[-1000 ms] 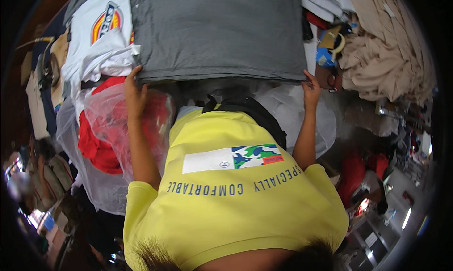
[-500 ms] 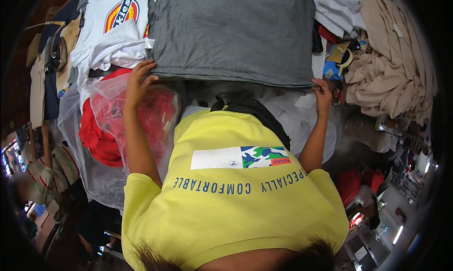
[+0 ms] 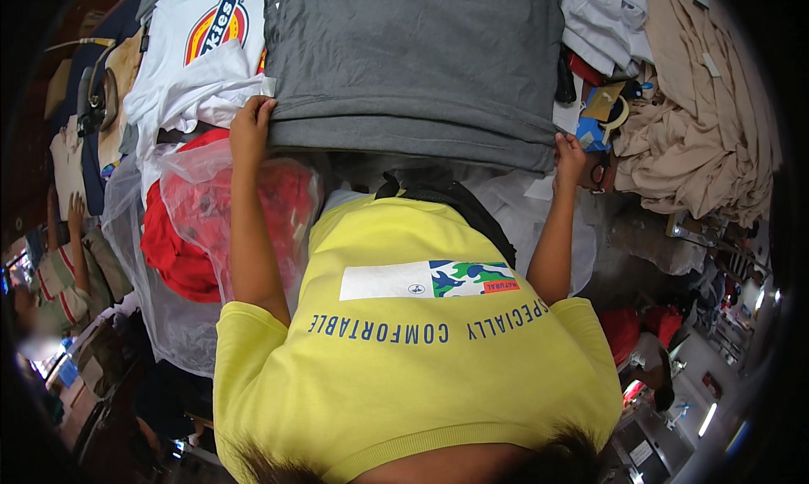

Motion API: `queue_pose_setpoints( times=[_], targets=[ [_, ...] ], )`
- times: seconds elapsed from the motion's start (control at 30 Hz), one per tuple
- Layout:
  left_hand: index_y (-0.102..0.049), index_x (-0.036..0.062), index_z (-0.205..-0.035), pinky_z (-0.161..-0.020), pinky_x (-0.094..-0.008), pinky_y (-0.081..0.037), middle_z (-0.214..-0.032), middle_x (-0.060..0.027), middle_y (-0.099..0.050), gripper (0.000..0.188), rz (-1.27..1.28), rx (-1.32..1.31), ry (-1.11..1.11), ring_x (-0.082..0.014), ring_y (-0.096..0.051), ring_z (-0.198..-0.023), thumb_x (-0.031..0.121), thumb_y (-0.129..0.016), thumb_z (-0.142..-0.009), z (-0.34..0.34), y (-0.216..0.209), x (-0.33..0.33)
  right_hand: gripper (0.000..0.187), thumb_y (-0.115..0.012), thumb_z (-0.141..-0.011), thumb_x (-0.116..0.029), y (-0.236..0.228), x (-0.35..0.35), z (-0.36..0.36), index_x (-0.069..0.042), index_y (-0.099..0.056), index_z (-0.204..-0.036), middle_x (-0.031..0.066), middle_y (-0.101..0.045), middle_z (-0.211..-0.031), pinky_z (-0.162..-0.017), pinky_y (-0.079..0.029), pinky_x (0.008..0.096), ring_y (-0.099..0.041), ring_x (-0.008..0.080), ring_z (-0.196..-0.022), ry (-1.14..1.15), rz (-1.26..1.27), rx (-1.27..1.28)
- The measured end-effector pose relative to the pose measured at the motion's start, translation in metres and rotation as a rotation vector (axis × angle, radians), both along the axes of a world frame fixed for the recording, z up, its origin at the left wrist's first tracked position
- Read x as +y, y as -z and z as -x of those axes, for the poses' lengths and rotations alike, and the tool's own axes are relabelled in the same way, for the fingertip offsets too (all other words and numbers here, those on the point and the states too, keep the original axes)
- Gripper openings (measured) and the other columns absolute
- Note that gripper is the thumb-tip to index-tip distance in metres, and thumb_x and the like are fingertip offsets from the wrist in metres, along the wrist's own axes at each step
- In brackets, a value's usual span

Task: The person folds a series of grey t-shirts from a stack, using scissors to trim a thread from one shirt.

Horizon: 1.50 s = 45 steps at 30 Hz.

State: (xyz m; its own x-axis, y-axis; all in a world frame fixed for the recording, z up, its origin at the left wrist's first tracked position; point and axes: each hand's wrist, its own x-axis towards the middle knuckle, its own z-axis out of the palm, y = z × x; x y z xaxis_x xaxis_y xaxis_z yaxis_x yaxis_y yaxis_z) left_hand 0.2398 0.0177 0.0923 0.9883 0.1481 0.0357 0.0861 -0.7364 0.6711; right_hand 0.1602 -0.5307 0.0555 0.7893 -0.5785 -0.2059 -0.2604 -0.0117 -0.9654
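Slides the left hand slightly farther from the yellow-shirted body than half a second ago, leaving a ridge and a lower band across the near edge of the grey garment.
Pinches it at its left side with that hand and at its right side with the right hand. Spreads it in front of the body, between a white printed shirt on the left and crumpled tan cloth on the right, with red cloth partly under clear plastic toward the near left.

Grey cloth, top beyond frame
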Motion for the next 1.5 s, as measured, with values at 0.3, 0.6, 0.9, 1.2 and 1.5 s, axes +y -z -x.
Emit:
queue_pose_setpoints(
  times=[0.3,0.6,0.9,1.2,1.5],
  targets=[
    [-0.061,0.0013,-0.091,-0.069,-0.0253,-0.041,-0.077,-0.0096,-0.061,0.026,0.297,-0.046,0.025,-0.0129,-0.054,-0.072,0.025,-0.051,-0.087,-0.009,0.032,0.021,0.020,-0.065,-0.077,-0.017,0.001,0.001,-0.004,-0.006,-0.055,-0.090,-0.0044,-0.054,-0.068,-0.043,-0.027,0.0158,-0.044,0.0023,-0.052,0.037,0.003,0.081],
    [-0.061,0.0068,-0.093,-0.080,-0.0334,-0.038,-0.092,-0.0083,-0.057,0.015,-0.309,-0.324,0.010,-0.0236,-0.053,-0.091,0.012,-0.058,-0.079,0.007,0.007,-0.008,0.022,-0.060,-0.081,-0.016,0.020,0.005,-0.004,-0.001,-0.055,-0.097,0.0004,-0.058,-0.079,-0.059,-0.040,0.0193,-0.051,0.0078,-0.066,0.019,0.292,-0.062],
    [-0.049,0.0106,-0.118,-0.093,-0.0418,-0.033,-0.124,-0.0154,-0.042,0.041,-0.275,-0.275,0.297,-0.0313,-0.037,-0.118,0.021,-0.058,-0.079,0.043,0.013,-0.100,0.021,-0.054,-0.084,-0.015,0.013,0.032,-0.008,-0.005,-0.056,-0.102,0.0018,-0.059,-0.085,-0.065,-0.041,0.0220,-0.052,0.0089,-0.071,0.006,0.672,0.002],
    [-0.046,0.0308,-0.124,-0.099,-0.0545,-0.016,-0.140,-0.0210,-0.016,0.041,-0.473,-0.116,0.280,-0.0402,-0.015,-0.129,0.039,-0.050,-0.083,0.055,0.018,-0.086,0.022,-0.054,-0.085,-0.016,0.018,0.028,-0.010,-0.003,-0.056,-0.101,0.0034,-0.059,-0.085,-0.068,-0.041,0.0234,-0.053,0.0100,-0.075,-0.011,0.644,0.003],
    [-0.053,0.0256,-0.116,-0.097,-0.0578,-0.013,-0.140,-0.0175,-0.019,0.039,-0.483,-0.127,0.261,-0.0424,-0.012,-0.127,0.039,-0.056,-0.079,0.051,0.006,-0.089,0.017,-0.056,-0.083,-0.013,0.016,0.032,-0.012,-0.005,-0.057,-0.098,0.0011,-0.055,-0.072,-0.056,-0.039,0.0221,-0.047,0.0084,-0.061,0.030,0.654,-0.046]
  ],
)
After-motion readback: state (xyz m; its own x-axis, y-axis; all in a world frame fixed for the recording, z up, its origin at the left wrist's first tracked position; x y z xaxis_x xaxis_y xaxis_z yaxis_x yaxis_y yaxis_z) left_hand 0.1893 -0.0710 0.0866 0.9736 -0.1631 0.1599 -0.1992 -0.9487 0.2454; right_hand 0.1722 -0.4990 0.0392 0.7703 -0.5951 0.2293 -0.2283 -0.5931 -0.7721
